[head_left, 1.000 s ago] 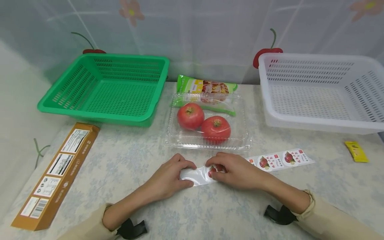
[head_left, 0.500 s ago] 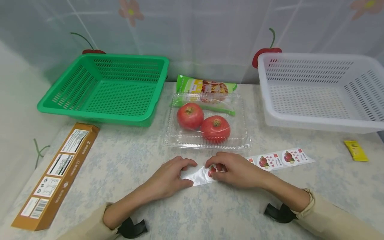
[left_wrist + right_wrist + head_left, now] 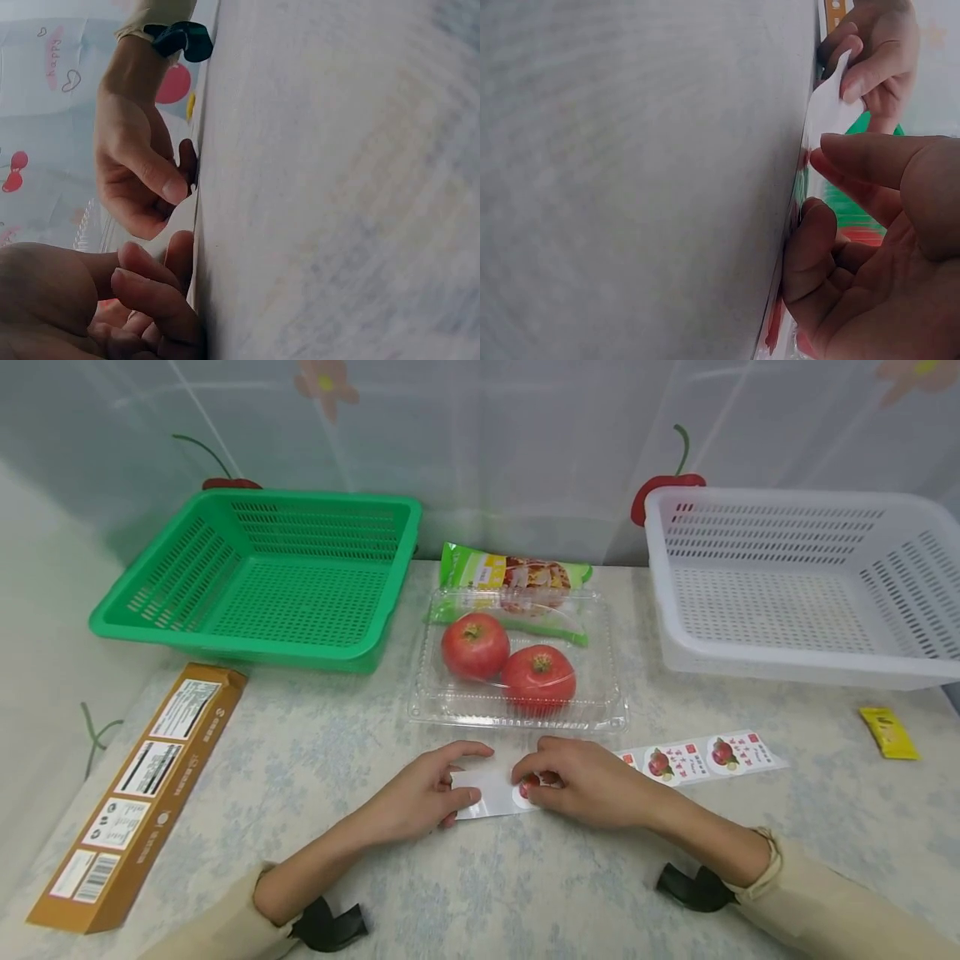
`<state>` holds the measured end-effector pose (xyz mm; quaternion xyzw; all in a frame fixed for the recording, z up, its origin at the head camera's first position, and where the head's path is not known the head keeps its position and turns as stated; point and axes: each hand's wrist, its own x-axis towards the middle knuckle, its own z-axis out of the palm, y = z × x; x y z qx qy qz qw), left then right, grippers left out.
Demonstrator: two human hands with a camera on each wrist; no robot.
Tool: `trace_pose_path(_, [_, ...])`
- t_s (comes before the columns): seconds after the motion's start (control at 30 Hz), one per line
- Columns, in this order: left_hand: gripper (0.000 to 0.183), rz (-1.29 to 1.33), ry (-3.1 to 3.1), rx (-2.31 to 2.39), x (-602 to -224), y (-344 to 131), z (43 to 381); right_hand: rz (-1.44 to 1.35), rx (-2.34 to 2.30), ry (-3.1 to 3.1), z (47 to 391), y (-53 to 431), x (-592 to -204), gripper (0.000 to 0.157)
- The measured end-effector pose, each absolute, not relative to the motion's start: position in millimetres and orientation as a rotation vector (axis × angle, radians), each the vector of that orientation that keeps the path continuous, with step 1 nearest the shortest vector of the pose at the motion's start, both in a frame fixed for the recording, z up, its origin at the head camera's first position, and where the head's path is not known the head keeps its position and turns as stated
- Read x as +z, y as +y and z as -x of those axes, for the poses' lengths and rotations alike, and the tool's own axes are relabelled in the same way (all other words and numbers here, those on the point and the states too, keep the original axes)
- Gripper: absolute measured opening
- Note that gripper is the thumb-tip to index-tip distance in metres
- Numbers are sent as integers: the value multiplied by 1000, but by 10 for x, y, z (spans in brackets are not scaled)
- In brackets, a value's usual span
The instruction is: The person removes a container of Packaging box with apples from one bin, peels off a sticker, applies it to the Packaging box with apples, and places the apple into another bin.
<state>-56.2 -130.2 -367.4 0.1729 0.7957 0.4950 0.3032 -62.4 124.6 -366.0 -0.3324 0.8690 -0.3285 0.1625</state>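
From the head, the left hand (image 3: 420, 789) pinches the left end of the label strip (image 3: 491, 794) on the surface (image 3: 337, 727); the right hand (image 3: 592, 785) touches it farther right. The left wrist shows both hands close together; the right wrist, that end raised (right grip pinching or pressing, I cannot tell).

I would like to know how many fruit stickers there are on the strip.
4 show: one sticker partly covered by the right hand, one mostly under that hand, one just beyond it, and one at the strip's right end. More may be hidden.
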Motion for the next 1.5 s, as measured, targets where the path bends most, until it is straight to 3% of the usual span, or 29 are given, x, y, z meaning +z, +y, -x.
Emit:
trace_pose_path(0.2, [21,-499,2130,1281,-3700,-1298,570,970,-923,2487,626,1235,-3658,16])
trace_pose_path(0.4, [21,-500,2145,1263,-3701,-1292,570,989,-897,2473,619,1231,-3651,23])
trace_pose_path(0.63, [25,-445,2150,1302,-3707,-1284,569,965,-916,2464,622,1237,-3642,19])
trace_pose_path(0.87, [27,-402,2128,1373,-3728,-1293,567,820,-986,2423,649,1268,-3639,39])
trace_pose_path(1.1, [24,-411,2148,1379,-3725,-1258,551,799,-1063,2360,663,1276,-3642,20])
trace_pose_path(1.5, [20,-482,2112,1441,-3728,-1239,556,706,-1114,2387,638,1206,-3594,12])
